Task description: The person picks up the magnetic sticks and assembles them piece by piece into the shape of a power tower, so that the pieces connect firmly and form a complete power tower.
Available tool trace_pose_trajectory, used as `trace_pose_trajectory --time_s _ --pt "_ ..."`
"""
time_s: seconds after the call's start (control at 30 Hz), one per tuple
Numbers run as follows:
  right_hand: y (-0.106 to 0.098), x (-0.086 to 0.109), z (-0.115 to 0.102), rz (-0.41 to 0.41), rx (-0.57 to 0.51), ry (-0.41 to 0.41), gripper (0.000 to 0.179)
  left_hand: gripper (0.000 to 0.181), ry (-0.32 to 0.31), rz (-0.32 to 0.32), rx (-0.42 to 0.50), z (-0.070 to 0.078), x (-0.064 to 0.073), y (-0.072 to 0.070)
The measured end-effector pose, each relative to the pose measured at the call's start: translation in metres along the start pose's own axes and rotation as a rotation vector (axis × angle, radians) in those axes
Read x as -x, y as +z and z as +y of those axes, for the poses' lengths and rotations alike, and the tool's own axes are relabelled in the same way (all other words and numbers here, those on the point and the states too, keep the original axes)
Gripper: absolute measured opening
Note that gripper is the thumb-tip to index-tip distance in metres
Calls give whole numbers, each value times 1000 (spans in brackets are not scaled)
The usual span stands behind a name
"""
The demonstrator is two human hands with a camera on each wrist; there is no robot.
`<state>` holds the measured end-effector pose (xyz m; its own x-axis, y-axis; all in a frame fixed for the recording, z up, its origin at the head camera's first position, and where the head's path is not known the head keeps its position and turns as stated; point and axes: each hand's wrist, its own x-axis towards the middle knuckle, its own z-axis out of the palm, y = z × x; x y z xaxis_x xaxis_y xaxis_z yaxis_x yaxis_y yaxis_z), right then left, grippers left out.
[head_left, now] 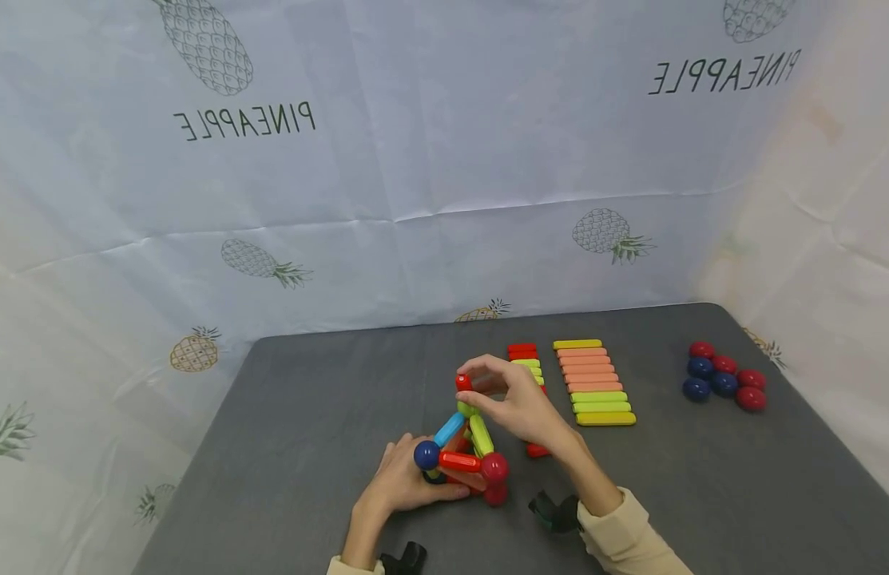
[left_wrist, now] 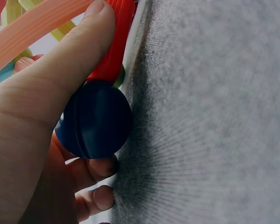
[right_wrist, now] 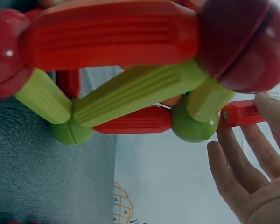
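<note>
Both hands on a stick-and-ball frame, mid table.

A red stick [head_left: 464,382] at the frame's top is pinched by the right hand [head_left: 519,406]; in the wrist view its other fingers [right_wrist: 233,172] are seen straight. The frame [head_left: 464,455] is gripped low by the left hand [head_left: 408,479], thumb along a red stick beside a blue ball [left_wrist: 95,120]. The frame stands on the grey table [head_left: 307,415]. Just behind it lie two rows of sticks [head_left: 595,382]; well to the right, a cluster of balls [head_left: 723,375].
</note>
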<state>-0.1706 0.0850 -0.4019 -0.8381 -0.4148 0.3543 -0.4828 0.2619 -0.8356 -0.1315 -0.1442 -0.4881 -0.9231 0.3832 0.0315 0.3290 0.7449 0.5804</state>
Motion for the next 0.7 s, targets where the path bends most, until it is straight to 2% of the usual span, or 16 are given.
trace_pose_trajectory --time_s 0.7 --pt "0 4 7 26 -20 -7 33 52 -19 -21 0 0 -1 -1"
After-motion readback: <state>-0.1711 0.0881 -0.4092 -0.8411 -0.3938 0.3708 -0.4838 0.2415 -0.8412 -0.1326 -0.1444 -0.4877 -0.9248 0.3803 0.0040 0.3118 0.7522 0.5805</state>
